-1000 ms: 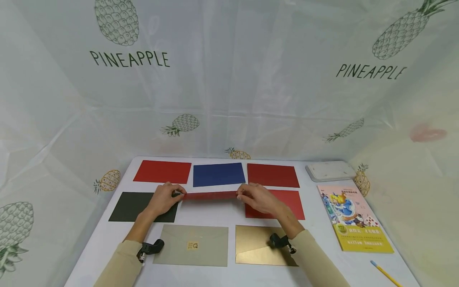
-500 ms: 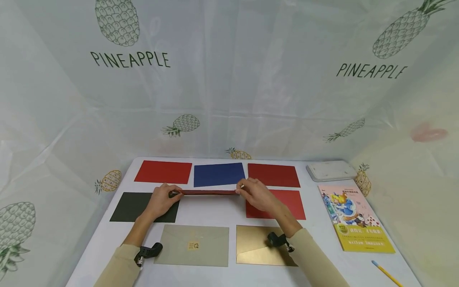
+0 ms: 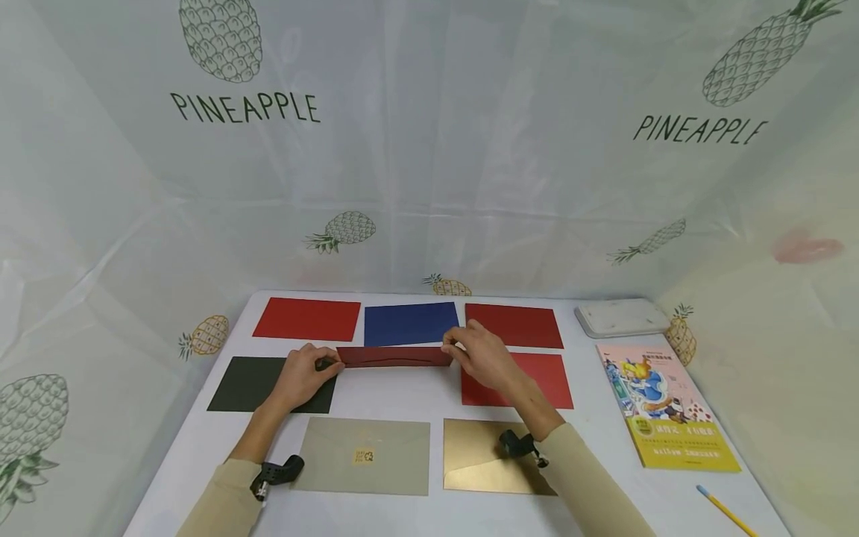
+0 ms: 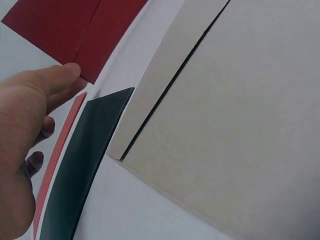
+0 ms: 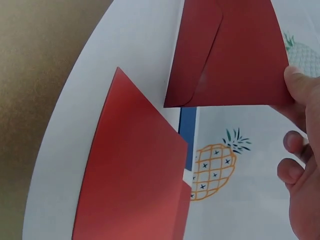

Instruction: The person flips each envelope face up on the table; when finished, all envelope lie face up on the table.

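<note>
A dark red envelope (image 3: 394, 357) is held tilted above the middle of the table, its flap line visible in both wrist views. My left hand (image 3: 303, 375) pinches its left end between thumb and fingers. At the other end my right hand (image 3: 482, 358) pinches the right edge, thumb on the flap-line side in the right wrist view. Below the left hand lies a dark green envelope (image 3: 244, 384). Partly under the right hand is a lighter red envelope (image 3: 540, 379).
Along the back lie a bright red envelope (image 3: 306, 319), a blue envelope (image 3: 411, 324) and a darker red envelope (image 3: 514, 326). In front are a grey-beige envelope (image 3: 362, 456) and a gold envelope (image 3: 476, 455). At right sit a white case (image 3: 620, 318), a book (image 3: 667, 410) and a pencil (image 3: 726, 510).
The envelope between my hands has turned from nearly edge-on, so its flap side shows more. My right hand has risen slightly; the left has barely moved.
</note>
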### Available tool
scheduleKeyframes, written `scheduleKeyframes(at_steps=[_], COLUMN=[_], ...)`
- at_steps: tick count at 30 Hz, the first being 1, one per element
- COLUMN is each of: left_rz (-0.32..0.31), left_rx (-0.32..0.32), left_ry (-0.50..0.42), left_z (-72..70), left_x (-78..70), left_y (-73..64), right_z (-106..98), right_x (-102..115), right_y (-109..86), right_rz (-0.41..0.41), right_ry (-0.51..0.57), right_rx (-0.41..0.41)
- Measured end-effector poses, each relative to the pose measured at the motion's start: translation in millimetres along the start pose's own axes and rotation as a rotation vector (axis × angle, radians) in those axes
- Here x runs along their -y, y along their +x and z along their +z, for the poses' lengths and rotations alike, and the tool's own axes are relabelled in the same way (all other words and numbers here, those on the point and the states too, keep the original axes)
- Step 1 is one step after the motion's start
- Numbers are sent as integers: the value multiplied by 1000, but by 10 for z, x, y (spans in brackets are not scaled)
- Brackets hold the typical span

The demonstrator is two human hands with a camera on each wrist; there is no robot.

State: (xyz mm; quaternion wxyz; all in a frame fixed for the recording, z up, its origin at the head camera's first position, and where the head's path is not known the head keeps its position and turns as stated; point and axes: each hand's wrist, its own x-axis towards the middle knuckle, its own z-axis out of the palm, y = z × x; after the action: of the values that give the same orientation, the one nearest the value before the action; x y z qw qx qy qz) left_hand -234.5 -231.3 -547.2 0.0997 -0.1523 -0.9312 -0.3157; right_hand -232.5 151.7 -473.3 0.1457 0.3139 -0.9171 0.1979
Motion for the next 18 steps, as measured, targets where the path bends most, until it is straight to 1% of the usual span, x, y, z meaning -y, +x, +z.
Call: scheduleKeyframes(at_steps=[4, 6, 9, 18], left_rz=[-10, -18, -23, -16], left_rx=[6, 10, 8, 2], left_ry=[2, -2, -4, 19], left_z=[-14, -21, -29, -39], left_x=[-12, -21, -39, -67], left_y=[-15, -24, -35, -86], right_z=[-3, -3, -7, 0], right_x=[-16, -23, -25, -16], right_y=[21, 27, 35, 48], right_rz=[-53, -66, -72, -85], right_ry=[-52, -66, -78, -69], right_rx=[-36, -48, -65, -102])
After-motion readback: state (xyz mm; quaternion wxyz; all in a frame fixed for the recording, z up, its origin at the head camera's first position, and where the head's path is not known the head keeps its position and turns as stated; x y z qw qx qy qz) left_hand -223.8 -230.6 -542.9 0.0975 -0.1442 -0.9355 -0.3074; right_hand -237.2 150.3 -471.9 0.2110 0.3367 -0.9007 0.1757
